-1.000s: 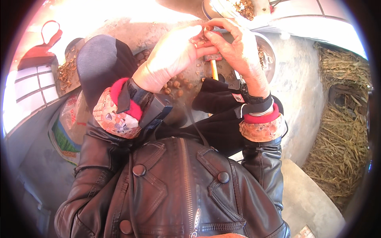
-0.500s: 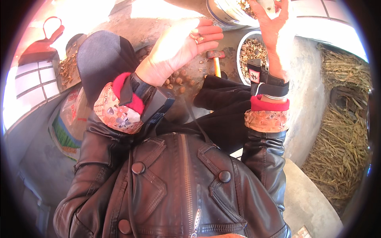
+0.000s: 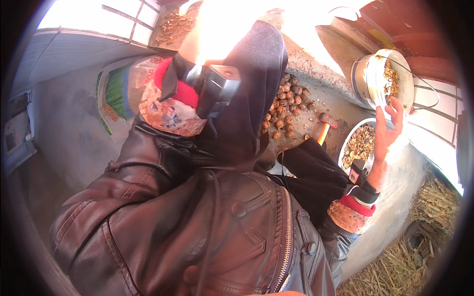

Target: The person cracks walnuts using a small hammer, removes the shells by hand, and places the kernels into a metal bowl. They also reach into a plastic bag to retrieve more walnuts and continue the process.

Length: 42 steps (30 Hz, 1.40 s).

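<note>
My left hand reaches out beyond my knee, at the upper left of the view. Glare washes out its fingers, so what it holds does not show. My right hand is raised palm up with fingers spread, nothing in it, beside a white basin of cracked walnut shells. Just past its fingertips stands a pale bucket with walnut kernels inside. Whole walnuts lie heaped on the floor right of my left knee. A hammer with a reddish head and yellow handle rests between walnuts and basin.
Brown shell scraps lie at the far left, beyond my left arm. A printed green and red sack is on the left. Dry straw or stalks cover the lower right. Behind the bucket is a reddish-brown wooden panel.
My view has swung left. My left hand, earlier open with small walnut pieces on its fingers, has moved left into bright light. The right hand stays open, now lower in view.
</note>
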Tool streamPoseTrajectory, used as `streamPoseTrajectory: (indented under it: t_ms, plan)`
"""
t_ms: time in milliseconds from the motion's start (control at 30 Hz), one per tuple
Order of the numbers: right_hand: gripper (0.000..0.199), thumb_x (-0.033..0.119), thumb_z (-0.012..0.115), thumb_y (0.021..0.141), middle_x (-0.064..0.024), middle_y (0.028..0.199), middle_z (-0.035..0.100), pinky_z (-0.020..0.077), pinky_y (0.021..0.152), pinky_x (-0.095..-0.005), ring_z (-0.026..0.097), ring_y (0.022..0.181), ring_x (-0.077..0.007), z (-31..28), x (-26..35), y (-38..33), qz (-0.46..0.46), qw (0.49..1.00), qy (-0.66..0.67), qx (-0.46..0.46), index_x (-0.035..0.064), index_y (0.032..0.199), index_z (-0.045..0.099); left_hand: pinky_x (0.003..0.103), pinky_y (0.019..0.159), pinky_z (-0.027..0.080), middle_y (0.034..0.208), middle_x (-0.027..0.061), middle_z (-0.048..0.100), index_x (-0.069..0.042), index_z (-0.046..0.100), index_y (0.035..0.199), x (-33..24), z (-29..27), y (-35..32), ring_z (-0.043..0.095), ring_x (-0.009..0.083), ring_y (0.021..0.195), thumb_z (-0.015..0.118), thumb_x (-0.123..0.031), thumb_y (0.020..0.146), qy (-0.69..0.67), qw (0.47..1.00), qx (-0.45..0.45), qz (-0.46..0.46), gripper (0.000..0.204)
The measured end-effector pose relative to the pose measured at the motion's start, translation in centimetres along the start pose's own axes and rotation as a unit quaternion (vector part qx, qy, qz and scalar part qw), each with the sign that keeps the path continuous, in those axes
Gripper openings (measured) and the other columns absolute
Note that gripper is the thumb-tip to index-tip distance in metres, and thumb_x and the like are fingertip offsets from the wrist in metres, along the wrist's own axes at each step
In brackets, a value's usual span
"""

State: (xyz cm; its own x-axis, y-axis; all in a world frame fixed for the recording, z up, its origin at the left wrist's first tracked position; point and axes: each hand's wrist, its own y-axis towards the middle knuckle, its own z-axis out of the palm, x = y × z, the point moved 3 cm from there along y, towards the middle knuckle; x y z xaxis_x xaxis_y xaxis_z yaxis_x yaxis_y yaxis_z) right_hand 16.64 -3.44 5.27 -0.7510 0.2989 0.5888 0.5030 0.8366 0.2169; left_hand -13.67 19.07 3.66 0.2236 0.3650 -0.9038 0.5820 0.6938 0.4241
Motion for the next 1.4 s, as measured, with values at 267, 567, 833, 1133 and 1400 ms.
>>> streamPoseTrajectory:
  t_ms: [267,567,833,1133,1400]
  plan:
    - [0.036,0.007,0.066,0.081,-0.0053,0.111,0.06,0.0435,0.085,-0.0291,0.056,0.092,-0.0133,1.4,-0.7,-0.2,-0.036,0.998,0.021,0.038,0.003,0.116,0.058,0.034,0.09,0.041,0.104,0.0099,0.061,0.002,0.055,0.116,5.6,-15.1,-3.6,0.055,0.0238,0.103,0.04,-0.019,0.096,0.403,0.914,-0.043,0.003,0.033]
    - [0.033,0.016,0.062,0.086,-0.0046,0.105,0.062,0.0416,0.092,-0.0297,0.055,0.101,-0.0119,-3.1,-2.9,-1.8,0.048,0.934,-0.114,0.337,0.0067,0.118,0.059,0.038,0.085,0.044,0.099,0.0136,0.063,0.0,0.056,0.11,12.5,4.1,0.1,0.057,0.0296,0.097,0.048,-0.023,0.089,0.191,0.956,0.219,-0.037,0.032]
    - [0.03,0.011,0.066,0.081,-0.0035,0.088,0.063,0.049,0.075,-0.0284,0.06,0.085,-0.0127,-5.8,-15.8,-13.7,0.238,0.888,0.015,0.392,0.0076,0.11,0.061,0.04,0.078,0.048,0.092,0.0174,0.064,-0.003,0.058,0.101,19.7,26.8,-8.0,0.061,0.0336,0.088,0.057,-0.024,0.081,0.242,0.855,0.438,-0.141,0.029]
    - [0.035,0.023,0.065,0.082,-0.0168,0.093,0.064,0.05,0.075,-0.0391,0.064,0.086,-0.0309,10.6,-23.4,-22.5,0.245,0.947,0.107,0.18,0.0012,0.108,0.056,0.045,0.085,0.044,0.101,0.0157,0.06,-0.005,0.057,0.099,25.3,30.4,-14.5,0.054,0.0357,0.1,0.067,-0.027,0.074,0.441,0.799,0.393,-0.117,0.035]
    - [0.036,0.033,0.062,0.084,-0.0126,0.076,0.063,0.0489,0.066,-0.0378,0.062,0.073,-0.0272,15.9,-24.9,-20.2,0.312,0.923,0.093,0.205,0.002,0.101,0.055,0.043,0.084,0.044,0.094,0.0116,0.061,-0.009,0.06,0.103,24.2,30.5,-14.3,0.053,0.0335,0.1,0.066,-0.026,0.074,0.405,0.828,0.375,-0.099,0.035]
